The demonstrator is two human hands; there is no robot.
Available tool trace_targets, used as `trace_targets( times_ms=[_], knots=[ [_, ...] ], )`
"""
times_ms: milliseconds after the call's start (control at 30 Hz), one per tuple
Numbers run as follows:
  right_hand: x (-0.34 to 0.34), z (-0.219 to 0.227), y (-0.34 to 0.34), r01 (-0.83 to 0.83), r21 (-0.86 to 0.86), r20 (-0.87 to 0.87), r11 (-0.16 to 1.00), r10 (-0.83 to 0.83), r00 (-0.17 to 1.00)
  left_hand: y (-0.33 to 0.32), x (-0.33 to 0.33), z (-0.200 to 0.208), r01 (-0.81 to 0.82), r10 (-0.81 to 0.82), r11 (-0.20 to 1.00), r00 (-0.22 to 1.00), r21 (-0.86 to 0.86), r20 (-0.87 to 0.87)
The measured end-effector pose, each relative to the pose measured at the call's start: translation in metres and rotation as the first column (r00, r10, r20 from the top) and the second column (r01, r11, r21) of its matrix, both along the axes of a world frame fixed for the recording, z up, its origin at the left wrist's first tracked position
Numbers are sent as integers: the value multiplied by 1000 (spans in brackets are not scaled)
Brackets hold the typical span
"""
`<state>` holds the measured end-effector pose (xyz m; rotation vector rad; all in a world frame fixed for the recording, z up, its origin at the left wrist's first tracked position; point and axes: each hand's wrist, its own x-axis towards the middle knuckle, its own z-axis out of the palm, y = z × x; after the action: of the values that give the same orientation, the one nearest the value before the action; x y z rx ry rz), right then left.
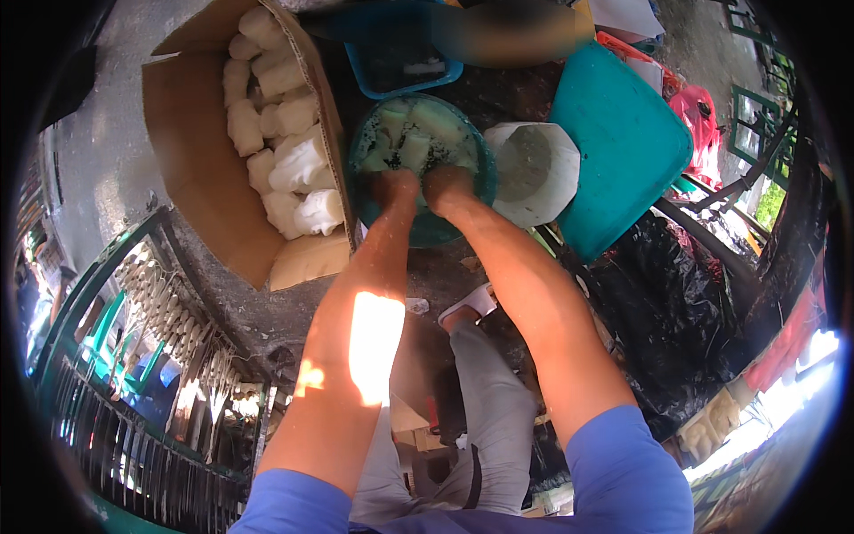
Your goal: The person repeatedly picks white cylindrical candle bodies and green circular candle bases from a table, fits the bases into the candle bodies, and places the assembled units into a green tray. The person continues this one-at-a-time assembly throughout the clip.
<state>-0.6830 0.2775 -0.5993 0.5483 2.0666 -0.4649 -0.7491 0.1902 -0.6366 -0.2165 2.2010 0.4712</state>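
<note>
Both my arms reach forward into a round teal basin holding cloudy liquid and several pale, translucent chunks. My left hand is down in the near left part of the basin, its fingers hidden below the surface. Close beside it, my right hand dips in too, and its fingers are also out of sight. One pale chunk lies just beyond the hands; whether either hand touches it cannot be made out.
Left of the basin stands an open cardboard box with several white, rounded bundles. A blue bin sits behind. To the right are a white octagonal tub and a large teal tray. Black plastic sheeting lies nearer right.
</note>
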Motion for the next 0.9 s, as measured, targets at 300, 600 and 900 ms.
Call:
trace_targets(
  times_ms=[300, 600, 900],
  knots=[
    [16, 75, -7, 148, 142, -299, 979, -100, 949, 27, -10, -22, -378, 385, 922, 915, -79, 120],
    [79, 156, -21, 617, 107, -592, 780, -449, 670, -1, 23, 44, 177, -153, 979, 968, 106, -197],
    [111, 171, -38, 626, 134, -469, 768, -507, 723, -39, 23, 130, 645, -516, 699, 754, 309, -406]
  ],
)
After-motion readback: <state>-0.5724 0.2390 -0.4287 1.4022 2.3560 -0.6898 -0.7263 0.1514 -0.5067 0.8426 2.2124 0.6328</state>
